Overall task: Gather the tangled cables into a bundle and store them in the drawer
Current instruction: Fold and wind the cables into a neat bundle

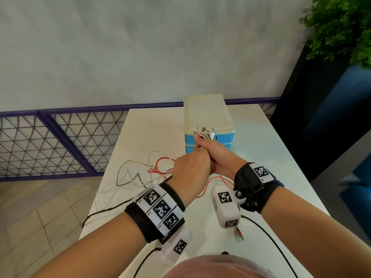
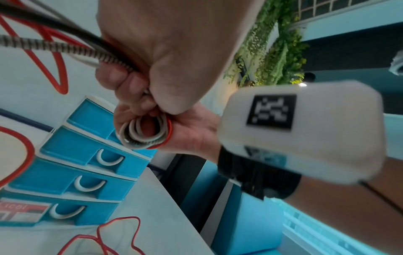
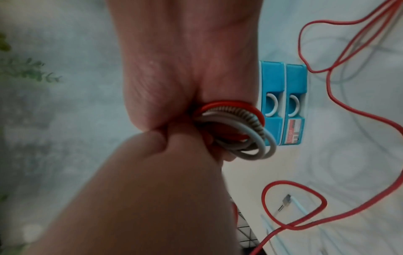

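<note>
On the white table [image 1: 271, 157] stands a blue drawer unit [image 1: 208, 121] with a cream top; its visible drawers [image 2: 87, 155] are closed. Just in front of it my right hand [image 1: 212, 151] grips a bundle of cables, with plug ends [image 1: 204, 133] sticking up above the fist. White, braided and red loops [image 3: 229, 129] lie wound around that hand. My left hand [image 1: 190, 167] touches it from below and grips the trailing black, braided and white strands [image 2: 65, 46]. The loose cables [image 1: 144, 173] trail over the table's left side.
A red cable [image 1: 220, 181] loops under my right wrist, and a loose plug [image 1: 240, 234] lies near the front edge. The table's left edge drops to a tiled floor beside a purple mesh railing [image 1: 50, 141]. A plant [image 1: 341, 27] and a dark panel stand at right.
</note>
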Demonstrator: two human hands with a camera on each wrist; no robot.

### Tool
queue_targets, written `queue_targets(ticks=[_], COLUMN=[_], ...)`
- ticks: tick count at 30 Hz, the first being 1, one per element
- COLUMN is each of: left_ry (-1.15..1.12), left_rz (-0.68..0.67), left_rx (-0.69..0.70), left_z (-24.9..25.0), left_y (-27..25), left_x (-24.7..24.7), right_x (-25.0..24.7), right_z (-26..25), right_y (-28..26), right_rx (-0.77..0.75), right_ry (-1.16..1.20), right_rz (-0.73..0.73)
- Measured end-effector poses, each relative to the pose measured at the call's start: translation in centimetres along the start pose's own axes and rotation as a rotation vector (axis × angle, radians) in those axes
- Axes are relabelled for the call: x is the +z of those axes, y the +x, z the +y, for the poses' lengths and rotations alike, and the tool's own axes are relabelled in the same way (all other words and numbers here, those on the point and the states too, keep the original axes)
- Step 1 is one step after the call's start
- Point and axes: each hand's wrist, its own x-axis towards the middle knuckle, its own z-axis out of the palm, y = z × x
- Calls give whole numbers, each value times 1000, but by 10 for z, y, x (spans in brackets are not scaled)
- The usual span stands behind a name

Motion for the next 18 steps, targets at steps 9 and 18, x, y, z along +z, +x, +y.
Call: queue_targets(ticks=[9, 18], left_ry=[-79, -13], left_rz=[-199, -69], left_rx=[57, -19], left_z=[-10, -2], left_y=[8, -4], left_x=[-11, -8], right_x=[5, 7], right_z=[-3, 1], right_y=[0, 0], right_rx=[5, -23], right_ry=[-17, 33], right_rz=[37, 45])
